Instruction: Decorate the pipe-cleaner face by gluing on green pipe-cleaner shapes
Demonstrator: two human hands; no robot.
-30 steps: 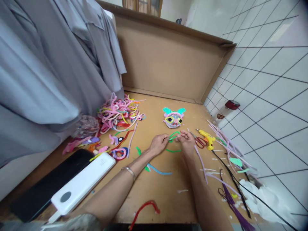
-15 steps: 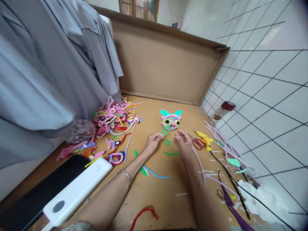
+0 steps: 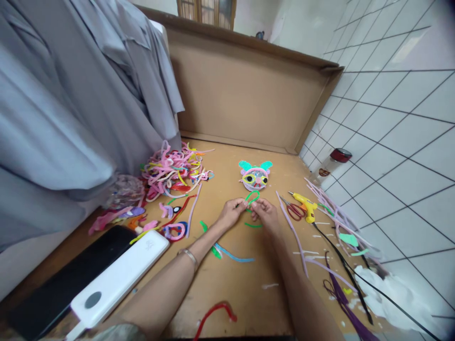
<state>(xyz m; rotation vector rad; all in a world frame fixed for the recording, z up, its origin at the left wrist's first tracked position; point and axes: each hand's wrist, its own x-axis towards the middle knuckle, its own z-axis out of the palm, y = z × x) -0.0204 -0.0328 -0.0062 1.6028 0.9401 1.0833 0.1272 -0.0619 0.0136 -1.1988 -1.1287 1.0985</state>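
A green pipe cleaner (image 3: 253,194), bent into a loop, is pinched between my two hands over the table. My left hand (image 3: 232,211) has its fingers closed on the loop's left side. From the right, my right hand (image 3: 265,211) grips the loop's lower end with thumb and fingers. Just beyond lies a craft animal face (image 3: 255,179) with teal ears, yellow-rimmed eyes and a pink nose. Below my hands a short green piece of pipe cleaner (image 3: 253,225) rests on the table.
A heap of mixed pipe cleaners (image 3: 174,170) is at the left, near a white power bank (image 3: 121,274). To the right are red-handled scissors (image 3: 295,211), a yellow glue gun (image 3: 304,206) and a red-lidded jar (image 3: 334,163). A cardboard wall (image 3: 241,90) stands behind.
My right hand has moved left and closed on the green pipe cleaner, whose loop now stands between both hands. Before, that hand was apart from it.
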